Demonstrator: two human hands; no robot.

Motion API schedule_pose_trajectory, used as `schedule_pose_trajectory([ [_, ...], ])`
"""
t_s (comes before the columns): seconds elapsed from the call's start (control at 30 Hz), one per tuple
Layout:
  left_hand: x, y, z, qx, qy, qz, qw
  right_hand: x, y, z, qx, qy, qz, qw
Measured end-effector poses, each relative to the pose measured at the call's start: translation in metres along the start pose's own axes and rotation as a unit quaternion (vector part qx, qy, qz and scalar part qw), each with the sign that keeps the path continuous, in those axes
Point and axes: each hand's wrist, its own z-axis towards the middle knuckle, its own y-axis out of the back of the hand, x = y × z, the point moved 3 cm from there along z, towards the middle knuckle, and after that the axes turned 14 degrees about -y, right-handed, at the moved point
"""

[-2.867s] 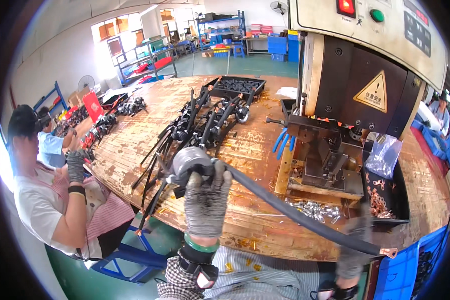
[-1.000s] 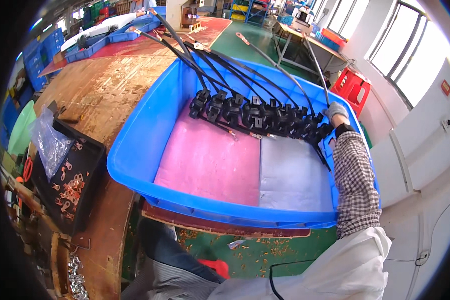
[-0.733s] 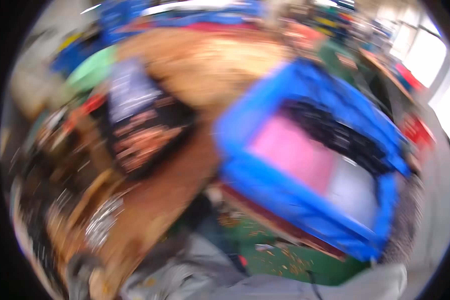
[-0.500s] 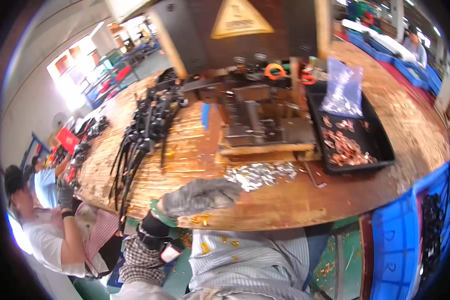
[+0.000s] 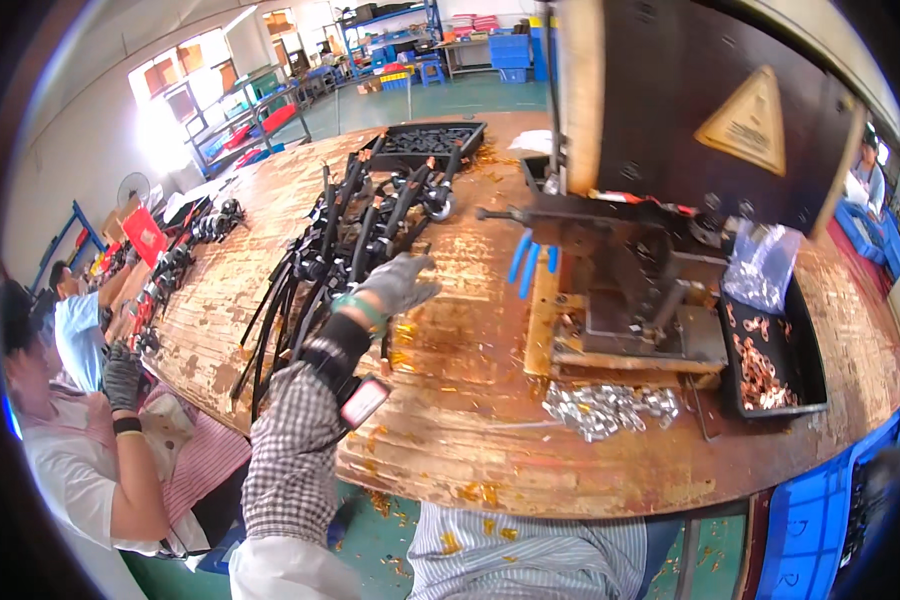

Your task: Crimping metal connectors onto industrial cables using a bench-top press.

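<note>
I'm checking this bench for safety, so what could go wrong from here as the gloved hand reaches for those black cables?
1. The black cables lie tangled in a pile; pulling one out with the left hand may drag others off the wooden table.
2. The press machine stands close beside the reach, so a sleeve or cable could snag on its protruding parts.
3. Loose silver metal parts sit near the table edge and could be swept to the floor.

Worn wooden table (image 5: 450,420), black cables (image 5: 340,240), silver fittings (image 5: 610,408), black tray (image 5: 805,360)
</note>
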Motion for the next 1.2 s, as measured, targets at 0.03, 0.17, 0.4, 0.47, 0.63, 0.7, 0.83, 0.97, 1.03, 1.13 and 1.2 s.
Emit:
schedule_pose_trajectory([
  [0.03,0.010,0.004,0.013,-0.035,-0.007,0.016,0.999,0.031,-0.027,0.004,0.050,0.037,0.021,0.998],
  [0.17,0.061,-0.042,0.103,-0.116,0.024,-0.039,0.992,0.109,-0.166,0.025,0.047,0.190,0.024,0.980],
  [0.4,0.076,-0.046,0.166,-0.047,0.137,-0.182,0.973,0.161,-0.255,0.052,-0.142,0.272,0.046,0.951],
  [0.47,0.089,-0.057,0.174,-0.089,0.162,-0.421,0.888,0.162,-0.254,0.054,-0.134,0.270,0.059,0.952],
  [0.63,0.043,-0.039,0.179,-0.294,0.038,-0.735,0.610,0.161,-0.248,0.058,-0.140,0.254,0.054,0.956],
  [0.7,0.037,-0.019,0.169,-0.310,0.010,-0.803,0.510,0.162,-0.250,0.058,-0.182,0.257,0.037,0.949],
  [0.83,0.010,0.041,0.127,-0.322,-0.073,-0.856,0.399,0.162,-0.250,0.065,-0.154,0.236,0.048,0.958],
  [0.97,-0.009,0.106,0.062,-0.331,-0.179,-0.838,0.396,0.164,-0.247,0.059,-0.153,0.305,0.097,0.935],
  [1.03,-0.014,0.137,0.031,-0.360,-0.228,-0.783,0.453,0.164,-0.245,0.055,-0.176,0.323,0.093,0.925],
  [1.13,-0.046,0.177,-0.032,-0.360,-0.307,-0.690,0.547,0.161,-0.240,0.046,-0.180,0.390,0.089,0.899],
  [1.2,-0.062,0.189,-0.078,-0.435,-0.293,-0.547,0.652,0.158,-0.241,0.045,-0.146,0.395,0.077,0.904],
])
